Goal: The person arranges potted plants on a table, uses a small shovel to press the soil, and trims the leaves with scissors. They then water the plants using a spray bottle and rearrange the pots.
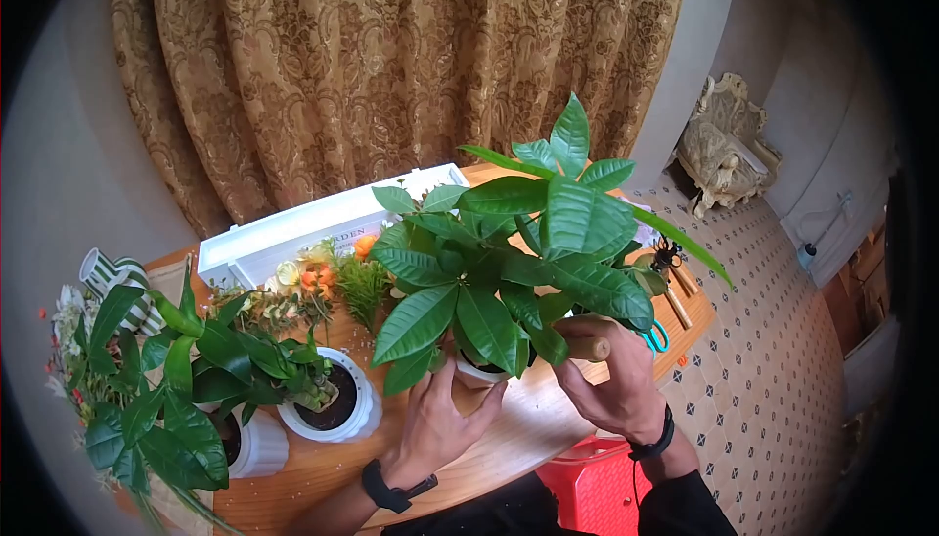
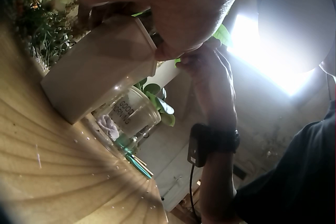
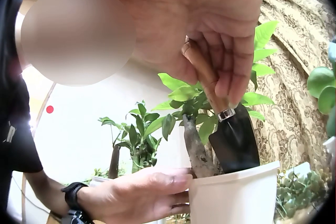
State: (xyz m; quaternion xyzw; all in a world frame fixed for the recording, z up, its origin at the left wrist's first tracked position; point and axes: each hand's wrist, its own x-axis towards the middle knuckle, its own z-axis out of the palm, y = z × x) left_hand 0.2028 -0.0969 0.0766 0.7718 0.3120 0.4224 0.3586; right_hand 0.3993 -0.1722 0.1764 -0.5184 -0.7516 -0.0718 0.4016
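Observation:
A leafy green potted plant (image 1: 587,218) stands in a white pot (image 3: 233,198) at the middle of the table, its leaves hiding most of the pot in the head view. My left hand (image 1: 452,414) holds the pot's side just below the rim, thumb on the near side (image 2: 100,66). In my right hand (image 1: 616,384) is a small trowel (image 3: 236,142), gripped by its wooden handle (image 3: 202,69). Its black blade points down inside the rim, beside the plant's thick trunk (image 3: 197,148). Soil in this pot is hidden.
Two white pots (image 1: 367,414) with plants stand left, near a striped vase (image 1: 127,287). Behind lie a white wooden box (image 1: 293,233) and orange flowers (image 1: 318,280). Wooden-handled tools (image 1: 678,309), teal scissors (image 1: 657,337) and a clear cup (image 2: 139,113) sit right. A red stool (image 1: 597,487) stands below.

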